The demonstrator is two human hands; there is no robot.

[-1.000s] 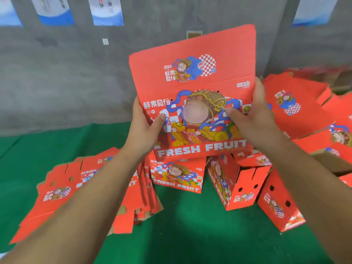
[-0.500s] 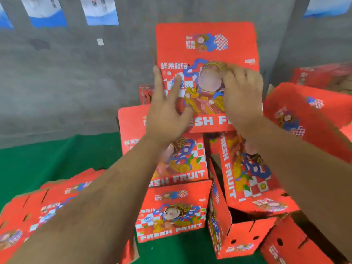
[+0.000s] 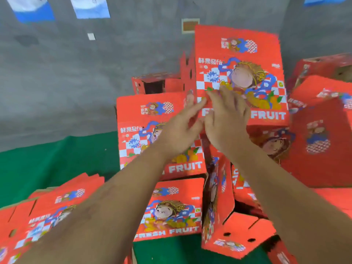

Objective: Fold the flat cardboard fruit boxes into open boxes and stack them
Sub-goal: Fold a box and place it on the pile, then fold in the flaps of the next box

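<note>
Atop the heap of folded boxes point(image 3: 162, 138), the newest folded box point(image 3: 240, 73) stands upright against the wall. Left hand point(image 3: 179, 130) and right hand point(image 3: 226, 119) lie flat-fingered on its lower front, gripping nothing. Press evenly, seat it squarely, confirm it rests stable before letting go; flat blanks point(image 3: 47, 212) wait lower left

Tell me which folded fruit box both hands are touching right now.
The topmost box, highest on the stack. The left hand and right hand meet at its lower left; the other boxes lie untouched.

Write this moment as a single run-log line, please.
step: stacking | top box: on the pile | left hand: fingers straight at its lower left corner | right hand: flat on its front | flat boxes: lower left
</note>
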